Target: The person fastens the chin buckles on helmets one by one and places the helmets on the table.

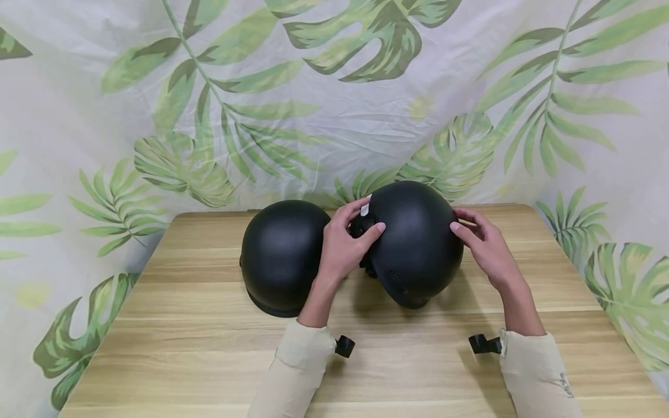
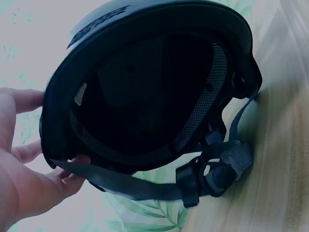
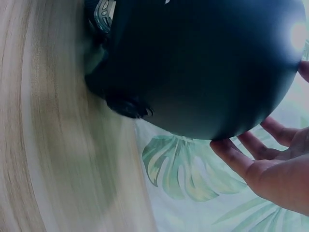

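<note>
A black helmet [image 1: 415, 244] is held tilted between both hands, its opening turned to the left. My left hand [image 1: 345, 238] grips the rim, with the thumb on the outer shell. In the left wrist view the dark padded inside [image 2: 140, 96] shows, with a grey chin strap [image 2: 130, 186] and black buckle [image 2: 188, 181] hanging below. The fingertips of my right hand [image 1: 486, 247] touch the shell's right side, fairly straight. In the right wrist view a round dark fitting [image 3: 126, 105] sits near the rim. A second black helmet [image 1: 284, 255] rests dome-up on the left.
The wooden table [image 1: 209, 360] lies under both helmets. A leaf-print cloth [image 1: 366, 128] hangs behind it and along the sides. Black wrist mounts [image 1: 345, 346] stick out from the beige sleeves [image 1: 300, 368].
</note>
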`<state>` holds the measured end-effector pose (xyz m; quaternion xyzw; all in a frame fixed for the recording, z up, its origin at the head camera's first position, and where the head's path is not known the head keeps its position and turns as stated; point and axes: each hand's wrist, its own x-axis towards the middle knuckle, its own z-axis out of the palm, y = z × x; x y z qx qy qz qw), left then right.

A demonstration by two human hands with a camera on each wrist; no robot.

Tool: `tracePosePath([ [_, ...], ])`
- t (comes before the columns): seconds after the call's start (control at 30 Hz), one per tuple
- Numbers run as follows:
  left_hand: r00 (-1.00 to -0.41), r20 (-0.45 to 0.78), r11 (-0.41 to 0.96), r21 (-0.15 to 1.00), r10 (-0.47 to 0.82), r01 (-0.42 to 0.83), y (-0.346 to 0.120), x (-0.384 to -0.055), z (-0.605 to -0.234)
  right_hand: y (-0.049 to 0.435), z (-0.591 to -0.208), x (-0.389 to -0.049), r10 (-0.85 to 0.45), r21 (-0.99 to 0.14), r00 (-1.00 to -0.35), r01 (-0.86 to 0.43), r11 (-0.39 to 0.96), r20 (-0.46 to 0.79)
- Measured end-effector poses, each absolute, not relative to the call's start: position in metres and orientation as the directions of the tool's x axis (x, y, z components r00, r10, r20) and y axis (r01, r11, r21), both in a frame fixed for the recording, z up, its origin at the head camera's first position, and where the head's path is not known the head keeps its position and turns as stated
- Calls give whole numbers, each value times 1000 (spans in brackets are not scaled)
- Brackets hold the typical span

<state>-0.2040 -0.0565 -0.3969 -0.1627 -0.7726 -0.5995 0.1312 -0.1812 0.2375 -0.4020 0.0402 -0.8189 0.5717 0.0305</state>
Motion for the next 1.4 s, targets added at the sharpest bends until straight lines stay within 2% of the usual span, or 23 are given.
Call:
tracePosePath([
  [0.3, -891, 446, 165, 876, 84, 454, -60, -205, -394, 233, -406, -186, -151, -958, -988, -82, 273, 42],
  [0.6, -911, 391, 183, 893, 135, 410, -62, -206, -393, 233, -407, -185, -127, -951, -991, -78, 300, 42],
  [0.77, -895, 408, 159, 886, 182, 436, -63, -206, -393, 234, -406, -184, -125, -954, -991, -80, 290, 46],
  [1.1, -832, 492, 75, 848, 256, 525, -62, -206, -392, 232, -405, -183, -129, -977, -986, -129, 169, 108],
  [1.4, -837, 480, 77, 854, 262, 514, -56, -204, -394, 231, -405, -184, -118, -982, -988, -118, 149, 101],
])
